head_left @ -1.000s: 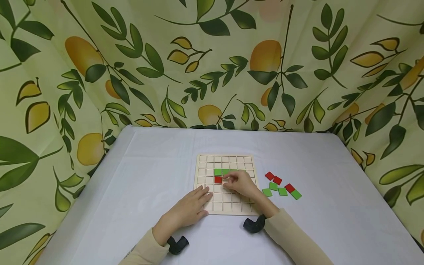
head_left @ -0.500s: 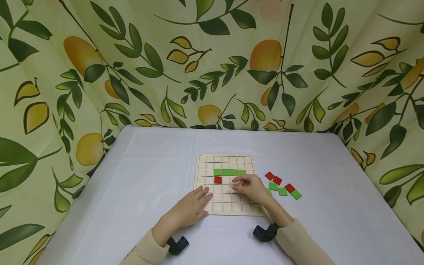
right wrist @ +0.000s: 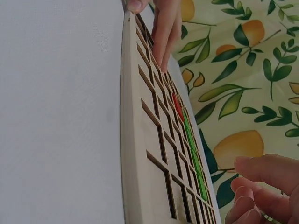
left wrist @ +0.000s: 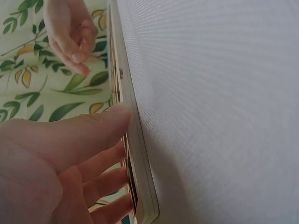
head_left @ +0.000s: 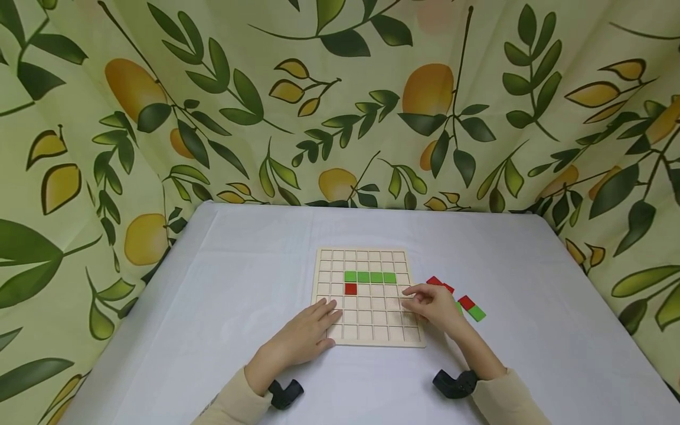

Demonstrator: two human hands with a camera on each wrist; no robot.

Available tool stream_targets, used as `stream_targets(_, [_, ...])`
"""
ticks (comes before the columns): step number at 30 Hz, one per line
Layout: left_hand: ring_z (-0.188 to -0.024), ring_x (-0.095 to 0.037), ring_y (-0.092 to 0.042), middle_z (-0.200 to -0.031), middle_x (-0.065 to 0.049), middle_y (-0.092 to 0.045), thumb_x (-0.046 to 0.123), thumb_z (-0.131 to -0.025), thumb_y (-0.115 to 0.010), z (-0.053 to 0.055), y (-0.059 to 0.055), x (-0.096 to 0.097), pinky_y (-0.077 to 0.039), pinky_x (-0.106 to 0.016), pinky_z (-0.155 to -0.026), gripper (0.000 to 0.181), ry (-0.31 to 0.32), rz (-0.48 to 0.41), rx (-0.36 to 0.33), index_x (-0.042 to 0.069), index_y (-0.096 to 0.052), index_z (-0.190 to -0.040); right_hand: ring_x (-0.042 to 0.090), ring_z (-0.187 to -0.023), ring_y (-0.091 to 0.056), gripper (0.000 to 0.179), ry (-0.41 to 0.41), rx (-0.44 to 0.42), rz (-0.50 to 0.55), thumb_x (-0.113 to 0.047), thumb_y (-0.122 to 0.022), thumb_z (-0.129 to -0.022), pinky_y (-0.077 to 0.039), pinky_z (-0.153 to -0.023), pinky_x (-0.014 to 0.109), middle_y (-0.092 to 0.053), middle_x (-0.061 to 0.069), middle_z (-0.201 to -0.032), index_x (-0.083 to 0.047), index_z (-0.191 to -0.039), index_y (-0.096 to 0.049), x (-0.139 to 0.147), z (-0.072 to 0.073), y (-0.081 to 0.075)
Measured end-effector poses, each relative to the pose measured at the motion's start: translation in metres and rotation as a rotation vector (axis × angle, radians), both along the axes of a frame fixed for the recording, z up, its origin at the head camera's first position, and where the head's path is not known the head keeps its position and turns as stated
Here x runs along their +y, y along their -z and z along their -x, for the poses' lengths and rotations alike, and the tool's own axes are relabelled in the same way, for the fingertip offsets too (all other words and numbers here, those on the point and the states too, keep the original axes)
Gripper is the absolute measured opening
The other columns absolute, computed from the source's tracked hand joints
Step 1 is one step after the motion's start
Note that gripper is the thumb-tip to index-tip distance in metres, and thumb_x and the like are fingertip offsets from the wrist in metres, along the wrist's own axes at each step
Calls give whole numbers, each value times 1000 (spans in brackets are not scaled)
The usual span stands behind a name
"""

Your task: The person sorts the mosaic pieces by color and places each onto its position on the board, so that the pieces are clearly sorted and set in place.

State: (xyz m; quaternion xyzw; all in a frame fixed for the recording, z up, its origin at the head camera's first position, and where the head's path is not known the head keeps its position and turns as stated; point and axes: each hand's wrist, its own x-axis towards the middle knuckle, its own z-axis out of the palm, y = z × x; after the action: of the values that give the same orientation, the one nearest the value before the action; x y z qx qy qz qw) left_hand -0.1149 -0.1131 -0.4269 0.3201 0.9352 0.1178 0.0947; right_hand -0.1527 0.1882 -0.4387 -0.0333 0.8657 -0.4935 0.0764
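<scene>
A pale wooden grid board [head_left: 366, 324] lies on the table, its cells marked by raised lines. Several green tiles [head_left: 376, 277] form a row in it, with a red tile [head_left: 350, 288] just below the row's left end. My left hand [head_left: 303, 333] rests with extended fingers on the board's lower left; in the left wrist view its thumb [left wrist: 110, 123] touches the edge. Over the board's right edge hovers my right hand [head_left: 438, 307], fingers loosely bent. The right wrist view shows nothing between the thumb and fingers of that hand [right wrist: 268, 191].
Right of the board lie loose tiles, among them a red one [head_left: 466, 302] touching a green one [head_left: 477, 313]. My right hand partly covers others. White cloth [head_left: 255, 254] covers the table, and a leaf-and-fruit patterned curtain [head_left: 366, 159] stands behind it.
My right hand has moved rightward from beside the red tile to the board's right edge, uncovering the green row and covering some loose tiles. My left hand has stayed put.
</scene>
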Motion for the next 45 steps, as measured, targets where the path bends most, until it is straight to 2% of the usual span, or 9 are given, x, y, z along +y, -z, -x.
stream_targets(9, [-144,-35,-37,-153,-15,-41,26,-94,-59,1,2,1,-35,-46,-118,54,7,8,10,4,-46,-142,5,-48,-44,35,87,-29,15,-12,-72,-85,-42,-47,20,-52,-3,-64,8,-112,-64,33,-5,-6])
stream_targets(18, [-144,-35,-36,-153,-15,-41,27,-95,-58,1,1,1,-34,-46,-119,54,11,11,9,5,-45,-143,8,-52,-45,37,143,9,-109,-19,-70,-88,-43,-47,22,-54,2,-69,3,-116,-64,66,0,-8])
stream_targets(24, [-144,-35,-36,-153,-16,-40,25,-95,-59,1,2,1,-34,-46,-119,55,10,8,3,4,-45,-143,8,-52,-46,39,123,8,-109,-19,-68,-89,-45,-48,22,-54,1,-67,4,-119,-62,82,4,-6])
stream_targets(29, [-144,-36,-36,-153,-16,-40,26,-94,-59,2,3,1,-34,-47,-119,55,7,-1,4,4,-45,-143,9,-52,-45,37,96,25,-160,-20,-69,-88,-42,-47,21,-54,2,-69,3,-117,-64,93,6,-3])
stream_targets(33, [-144,-36,-36,-153,-16,-41,26,-94,-59,2,3,1,-34,-46,-119,54,4,-1,9,5,-45,-142,6,-60,-45,36,94,57,-226,-22,-71,-87,-41,-51,18,-53,0,-72,1,-113,-66,104,8,1])
stream_targets(37, [-144,-35,-36,-153,-15,-41,25,-94,-60,1,2,0,-34,-46,-119,55,-4,-2,1,5,-45,-143,4,-66,-45,35,74,81,-235,-20,-73,-86,-40,-55,17,-53,-2,-73,3,-111,-67,114,8,4])
stream_targets(45, [-144,-35,-35,-153,-15,-40,26,-94,-59,1,1,1,-34,-47,-119,55,-4,-8,-11,4,-45,-143,2,-67,-43,38,58,32,-219,-19,-74,-84,-38,-55,18,-52,-3,-75,6,-112,-65,125,4,9])
